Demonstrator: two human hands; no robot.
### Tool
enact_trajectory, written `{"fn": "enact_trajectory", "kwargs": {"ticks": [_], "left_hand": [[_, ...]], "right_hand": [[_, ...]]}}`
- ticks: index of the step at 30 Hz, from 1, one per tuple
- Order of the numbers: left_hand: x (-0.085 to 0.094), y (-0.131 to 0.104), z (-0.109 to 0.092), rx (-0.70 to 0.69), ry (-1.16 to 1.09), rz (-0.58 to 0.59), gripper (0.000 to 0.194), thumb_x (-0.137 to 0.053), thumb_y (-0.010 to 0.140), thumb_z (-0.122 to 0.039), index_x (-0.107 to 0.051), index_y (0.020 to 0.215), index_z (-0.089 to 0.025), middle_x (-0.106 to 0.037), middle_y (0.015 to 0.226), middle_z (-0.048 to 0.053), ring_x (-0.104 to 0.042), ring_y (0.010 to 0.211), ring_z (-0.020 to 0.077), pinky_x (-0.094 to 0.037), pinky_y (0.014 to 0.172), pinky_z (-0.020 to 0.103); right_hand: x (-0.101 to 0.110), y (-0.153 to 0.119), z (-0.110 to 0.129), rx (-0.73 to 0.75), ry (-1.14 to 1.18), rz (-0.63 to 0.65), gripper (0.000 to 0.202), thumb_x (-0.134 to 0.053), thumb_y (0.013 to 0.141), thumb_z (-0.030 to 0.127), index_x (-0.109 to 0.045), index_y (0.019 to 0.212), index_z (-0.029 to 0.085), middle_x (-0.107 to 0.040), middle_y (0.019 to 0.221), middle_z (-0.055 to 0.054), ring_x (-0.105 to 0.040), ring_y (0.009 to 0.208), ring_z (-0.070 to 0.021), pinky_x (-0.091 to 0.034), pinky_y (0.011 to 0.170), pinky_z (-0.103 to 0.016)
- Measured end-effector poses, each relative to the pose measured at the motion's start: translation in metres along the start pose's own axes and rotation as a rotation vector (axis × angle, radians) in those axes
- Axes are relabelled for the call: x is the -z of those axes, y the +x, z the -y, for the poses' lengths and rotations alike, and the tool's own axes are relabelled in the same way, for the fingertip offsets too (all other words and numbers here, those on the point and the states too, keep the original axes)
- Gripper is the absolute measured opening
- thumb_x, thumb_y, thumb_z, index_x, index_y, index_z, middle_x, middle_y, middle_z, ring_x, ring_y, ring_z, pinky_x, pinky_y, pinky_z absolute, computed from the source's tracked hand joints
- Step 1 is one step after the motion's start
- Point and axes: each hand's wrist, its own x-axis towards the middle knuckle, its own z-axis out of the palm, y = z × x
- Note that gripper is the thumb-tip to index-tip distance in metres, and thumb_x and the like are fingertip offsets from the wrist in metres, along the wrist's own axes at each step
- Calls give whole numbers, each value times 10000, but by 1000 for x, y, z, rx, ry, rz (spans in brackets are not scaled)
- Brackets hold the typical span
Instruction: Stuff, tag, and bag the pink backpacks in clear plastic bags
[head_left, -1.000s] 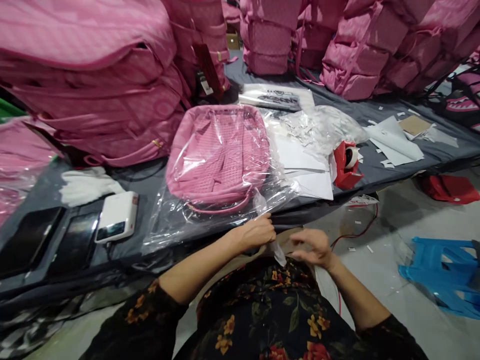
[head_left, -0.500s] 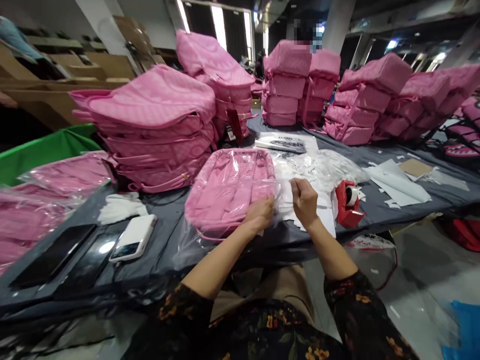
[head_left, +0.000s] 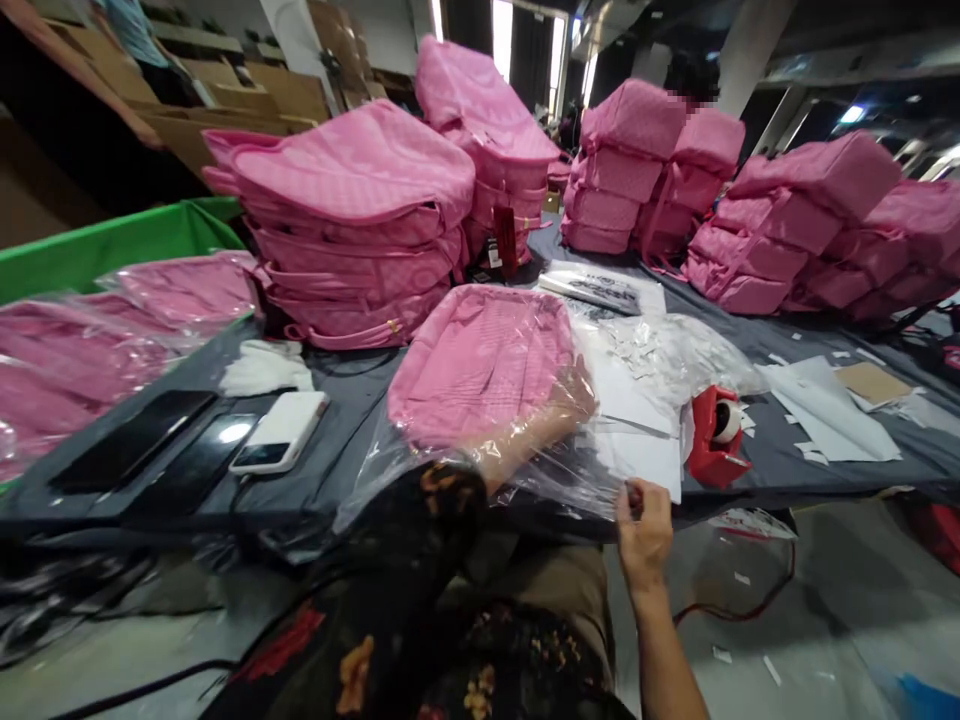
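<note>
A pink backpack (head_left: pixel 480 360) lies flat on the dark cloth-covered table, inside a clear plastic bag (head_left: pixel 555 470). My left hand (head_left: pixel 576 392) is under the clear film at the backpack's right side, its arm reaching through the bag; its fingers are partly blurred. Near the table's front edge, my right hand (head_left: pixel 645 515) is closed in a pinch on the bag's edge, pulling the film out to the right. White paper sheets (head_left: pixel 637 440) lie between the backpack and a red tape dispenser (head_left: pixel 716 440).
Stacked pink backpacks (head_left: pixel 352 220) stand behind. Bagged pink backpacks (head_left: pixel 75 350) lie at the left beside a green sheet (head_left: pixel 127 240). White gloves (head_left: pixel 266 368), a white power bank (head_left: pixel 279 432) and a black phone (head_left: pixel 135 440) rest on the table. A person's arm (head_left: pixel 90 75) shows at upper left.
My left hand has moved right and now lies beneath the film. My right hand has moved down toward the front edge, stretching the plastic. The view has shifted, and a person has come in at left.
</note>
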Motion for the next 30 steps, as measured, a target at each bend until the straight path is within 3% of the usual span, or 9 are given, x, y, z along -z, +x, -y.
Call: {"fn": "enact_trajectory", "kwargs": {"ticks": [5,8,11,17,20,22,25,28,30], "left_hand": [[11,-140,3,-357,461,146,434,-571,966,-214,-585,1386,-106,-430,1604,191,-272,1559,341,-215,1286,582],[35,-193,19,-431,685,59,417,-538,952,-119,-610,1362,-132,-443,1605,132,-195,1584,290,-93,1315,550],[45,-180,40,-479,740,18,462,-497,952,-73,-583,1401,-143,-471,1591,90,-192,1585,225,-73,1330,479],[32,-114,42,-411,612,165,361,-467,1002,-170,-631,1314,-91,-581,1484,170,-432,1486,304,-371,1217,573],[50,-158,33,-764,498,238,296,-475,1020,-229,-677,1235,-207,-672,1393,73,-516,1422,185,-416,1208,405],[74,-206,35,-1006,471,86,278,-560,987,-242,-667,1230,-323,-678,1375,-12,-506,1406,111,-399,1194,284],[114,-259,53,-493,682,-369,410,-742,853,-220,-645,1228,-357,-690,1283,44,-501,1394,248,-384,1175,457],[144,-270,87,101,771,-499,436,-754,819,-353,-633,1217,-222,-643,1271,170,-522,1307,392,-425,1047,595],[153,-266,106,348,667,-556,286,-664,836,-415,-646,1019,-195,-673,1037,124,-623,1032,323,-505,890,509]], "right_hand": [[0,-48,-8,-127,166,182,129,-500,996,297,-550,895,234,-591,776,-6,-585,674,-166,-510,652,-291],[1,-70,4,-259,185,259,118,-502,963,302,-534,867,242,-595,741,7,-590,645,-167,-498,611,-285],[6,-72,13,-386,225,253,126,-506,940,340,-521,857,246,-589,689,22,-577,572,-158,-475,542,-273],[16,-30,1,-483,241,219,256,-591,894,478,-514,822,244,-597,627,25,-588,544,-156,-496,548,-279],[16,-20,-13,-646,345,194,357,-625,850,562,-440,817,259,-558,563,56,-551,469,-150,-470,471,-268],[14,-21,-18,-695,373,195,373,-617,849,575,-409,840,266,-506,529,86,-501,418,-139,-411,425,-252],[8,-22,-17,-634,233,184,298,-575,867,518,-433,876,257,-469,572,90,-471,444,-126,-383,468,-251],[4,-13,-17,-491,0,156,256,-584,838,473,-489,889,241,-505,691,44,-508,588,-143,-430,596,-278],[5,-6,-19,-398,-59,150,218,-562,849,446,-506,874,237,-545,771,3,-533,688,-165,-452,651,-293]]}}
